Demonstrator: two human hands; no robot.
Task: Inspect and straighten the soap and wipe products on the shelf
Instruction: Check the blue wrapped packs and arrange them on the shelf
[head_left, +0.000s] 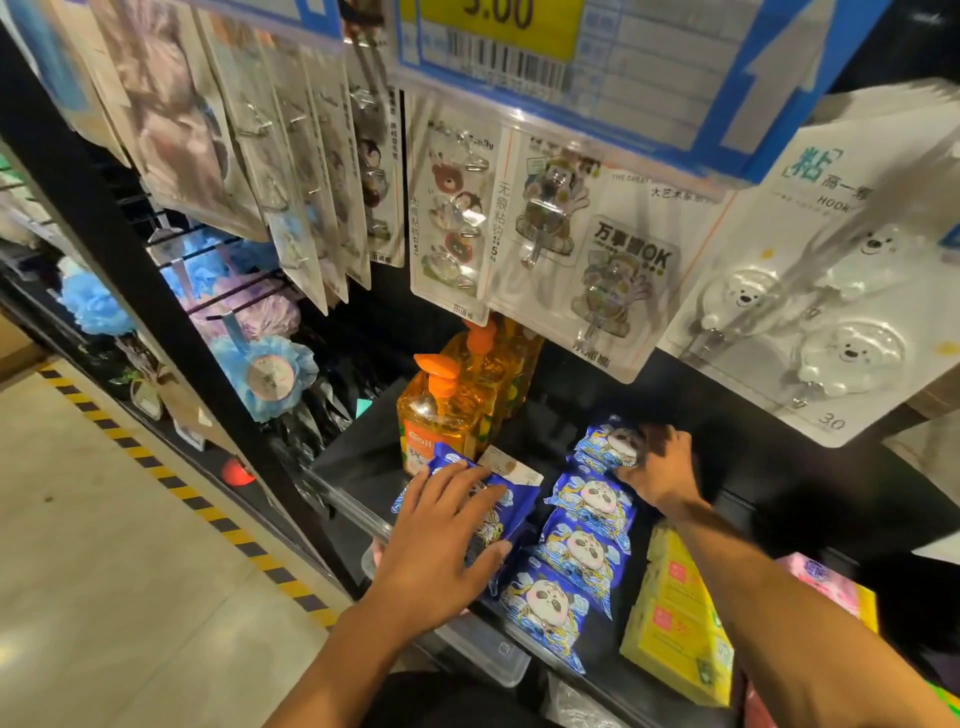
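- Blue wipe packs (582, 545) with a panda face, lined up front to back on the black shelf (358, 457), each overlapping the next.
- Rearmost wipe pack (610, 441) tilted up at the far end of that row, gripped by the right hand (660, 467), fingers curled over its right edge.
- Loose wipe pack (514, 499) just left of the row, lying askew and slanted toward the shelf front.
- Left hand (441, 540) laid flat on that loose pack, fingers spread and straight, pressing down on it.
- Hands well apart, one at the front left of the shelf, the other reaching to the back.
- Orange soap bottles (441, 415) with orange pump tops, upright in a line at the rear left, the nearest one just behind the loose pack.
- Yellow packs (675, 613) stacked right of the wipe row, under the right forearm.
- Pink pack (826, 582) beyond the yellow ones, partly hidden.
- Hook cards (597, 249) hanging above the shelf, with cartoon bears and figures under clear plastic.
- Yellow price label (498, 31) with a barcode at the top edge.
- Blue and purple bath puffs (260, 374) hung on the bay to the left.
- Yellow-and-black tape (171, 483) running along the floor beside the shelving.
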